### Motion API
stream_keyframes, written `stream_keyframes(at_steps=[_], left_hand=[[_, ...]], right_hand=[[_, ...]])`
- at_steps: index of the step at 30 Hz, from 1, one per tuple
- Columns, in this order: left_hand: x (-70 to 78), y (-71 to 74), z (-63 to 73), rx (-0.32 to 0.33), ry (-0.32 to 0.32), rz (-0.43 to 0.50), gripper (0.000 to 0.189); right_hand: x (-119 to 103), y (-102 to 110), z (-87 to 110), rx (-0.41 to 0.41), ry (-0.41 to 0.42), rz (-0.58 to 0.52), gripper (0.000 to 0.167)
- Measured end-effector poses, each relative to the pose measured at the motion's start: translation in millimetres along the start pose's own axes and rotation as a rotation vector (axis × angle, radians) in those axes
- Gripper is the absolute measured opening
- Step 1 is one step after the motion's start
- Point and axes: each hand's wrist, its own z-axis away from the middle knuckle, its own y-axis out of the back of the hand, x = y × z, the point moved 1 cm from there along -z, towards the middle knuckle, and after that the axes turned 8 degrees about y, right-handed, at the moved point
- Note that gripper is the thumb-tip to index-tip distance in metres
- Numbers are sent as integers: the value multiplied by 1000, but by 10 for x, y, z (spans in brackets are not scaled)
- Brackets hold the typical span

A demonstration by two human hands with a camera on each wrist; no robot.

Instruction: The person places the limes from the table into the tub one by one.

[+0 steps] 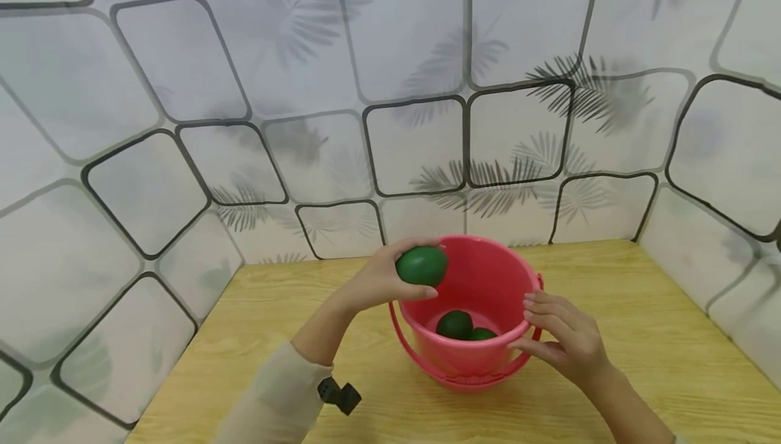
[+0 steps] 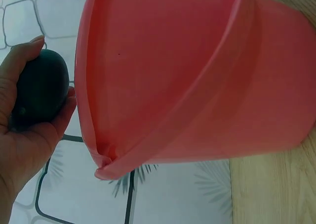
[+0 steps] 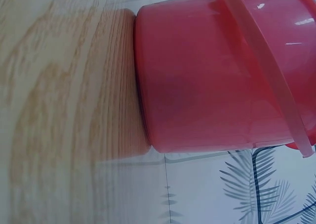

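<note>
My left hand [image 1: 390, 274] grips a smooth, dark green avocado [image 1: 422, 266] over the left side of the rim of a pink-red bucket [image 1: 488, 261]. The left wrist view shows the same avocado [image 2: 42, 88] between thumb and fingers, just outside the bucket's mouth. Two more dark green avocados lie at the bottom of the bucket, one rounder avocado [image 1: 454, 325] and another avocado [image 1: 483, 333] partly hidden by the front rim. At the bucket's right side my right hand [image 1: 564, 335] holds the rim, fingers and thumb spread along it; that hand is out of the right wrist view.
The bucket stands upright on a wood-grain table [image 1: 274, 335]. Its handle [image 1: 403, 342] hangs down across the front. Behind the table rises a wall covering [image 1: 421, 146] with rounded squares and leaf prints, which continues along both sides.
</note>
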Motion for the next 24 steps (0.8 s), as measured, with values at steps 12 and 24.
stream_keyframes(at_steps=[12, 24], left_hand=[[73, -76, -145, -5, 23, 0, 65], [129, -143, -267, -25, -4, -3, 67]], right_hand=[[-6, -5, 5, 4, -8, -9, 44], [0, -3, -10, 0, -14, -1, 46]])
